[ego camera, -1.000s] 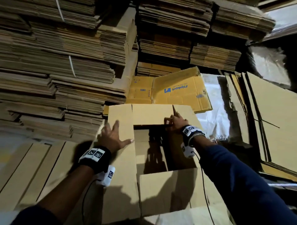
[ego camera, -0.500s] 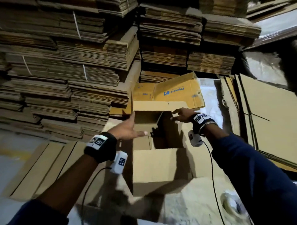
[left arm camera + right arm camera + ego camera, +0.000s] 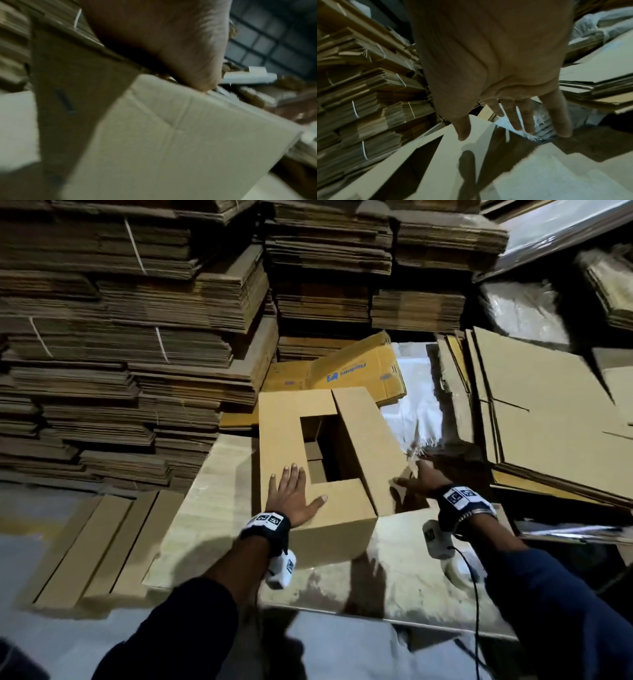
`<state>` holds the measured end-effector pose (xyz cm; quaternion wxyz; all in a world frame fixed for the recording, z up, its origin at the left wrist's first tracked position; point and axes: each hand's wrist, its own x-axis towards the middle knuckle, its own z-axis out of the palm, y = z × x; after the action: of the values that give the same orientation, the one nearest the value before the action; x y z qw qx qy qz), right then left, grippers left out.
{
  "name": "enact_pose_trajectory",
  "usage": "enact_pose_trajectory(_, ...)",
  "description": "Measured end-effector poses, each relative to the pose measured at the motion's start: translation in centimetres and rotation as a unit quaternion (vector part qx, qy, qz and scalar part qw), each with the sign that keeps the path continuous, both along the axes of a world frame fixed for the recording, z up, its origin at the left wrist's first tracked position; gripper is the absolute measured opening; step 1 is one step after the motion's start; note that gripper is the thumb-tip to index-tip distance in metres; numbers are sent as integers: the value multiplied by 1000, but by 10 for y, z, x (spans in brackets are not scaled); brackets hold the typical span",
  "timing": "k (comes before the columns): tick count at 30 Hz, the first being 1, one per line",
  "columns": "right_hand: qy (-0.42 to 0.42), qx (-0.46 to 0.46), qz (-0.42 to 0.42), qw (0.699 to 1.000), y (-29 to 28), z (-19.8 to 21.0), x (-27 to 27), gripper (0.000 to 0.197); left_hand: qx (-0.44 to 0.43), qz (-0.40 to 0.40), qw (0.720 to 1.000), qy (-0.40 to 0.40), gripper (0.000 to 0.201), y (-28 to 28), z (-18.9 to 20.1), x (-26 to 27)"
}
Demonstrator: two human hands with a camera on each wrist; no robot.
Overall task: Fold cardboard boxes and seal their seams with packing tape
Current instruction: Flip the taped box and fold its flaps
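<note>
A: Why does the left hand (image 3: 291, 496) lie flat on the box (image 3: 318, 460)?

B: I think it keeps the left flap (image 3: 279, 436) down. The fingers are straight and spread, the palm presses on the cardboard and the thumb reaches onto the near flap (image 3: 339, 501). It grips nothing.

A: And the right hand (image 3: 419, 479)?

B: It is open too, fingers stretched and apart, and it holds nothing. It hovers just beside the right flap (image 3: 368, 446), which is tilted up and not yet folded. Whether a fingertip touches the flap edge, I cannot tell.

A: Where does the box stand?

B: On a flat sheet (image 3: 212, 508) on the floor, in front of the stacks (image 3: 120, 354) of flattened cartons. The middle of its top is open, so the seam is not closed.

A: Is tape there?

B: I see no roll clearly. Probably the right flap must come down first.
</note>
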<state>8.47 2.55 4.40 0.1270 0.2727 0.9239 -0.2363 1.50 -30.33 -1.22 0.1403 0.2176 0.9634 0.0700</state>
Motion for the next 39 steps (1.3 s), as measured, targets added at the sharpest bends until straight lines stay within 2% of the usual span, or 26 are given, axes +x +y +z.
enact_pose_trajectory(3, -26, 9, -6, 1000, -14, 17, 15, 62, -17, -7, 1000, 23, 106, -5, -4, 1)
enact_pose_trajectory(5, 32, -3, -24, 999, -30, 40, 19, 62, -22, -3, 1000, 15, 106, -2, -4, -2)
enact_pose_trajectory(7, 132, -54, -45, 989, -47, 61, 18, 64, -9, -4, 1000, 18, 101, -1, -4, -2)
enact_pose_trajectory(9, 183, -176, -69, 965, -69, 71, 18, 70, 55, -8, 998, 27, 80, -6, -4, 0)
enact_pose_trajectory(11, 170, -243, -59, 953, -92, 67, 17, 74, 142, -4, 987, 70, 53, -14, -3, 4)
enact_pose_trajectory(14, 125, -193, 21, 973, -117, 33, 14, 79, 149, 50, 977, 143, 47, -24, -6, 16)
enact_pose_trajectory(16, 89, -170, 37, 981, -127, 8, 10, 83, 143, 134, 971, 138, 59, -30, -12, 23)
enact_pose_trajectory(18, 69, -184, 25, 980, -135, -15, 7, 95, 132, 209, 964, 100, 84, -33, -16, 25)
enact_pose_trajectory(21, 64, -225, -59, 970, -141, -38, 8, 124, 146, 288, 946, 30, 119, -36, -15, 26)
enact_pose_trajectory(24, 79, -264, -101, 956, -137, -44, 10, 121, 162, 320, 933, -11, 138, -36, -8, 23)
enact_pose_trajectory(28, 83, -282, -108, 950, -140, -34, 16, 94, 187, 340, 920, -52, 145, -37, 0, 18)
enact_pose_trajectory(30, 85, -276, -105, 951, -147, -28, 18, 88, 206, 347, 913, -67, 148, -44, 1, 12)
enact_pose_trajectory(34, 82, -263, -73, 959, -183, -25, 16, 89, 229, 331, 911, -87, 148, -90, -4, -6)
enact_pose_trajectory(39, 44, -242, -38, 968, -264, -25, -5, 102, 284, 313, 902, -90, 132, -174, -4, -37)
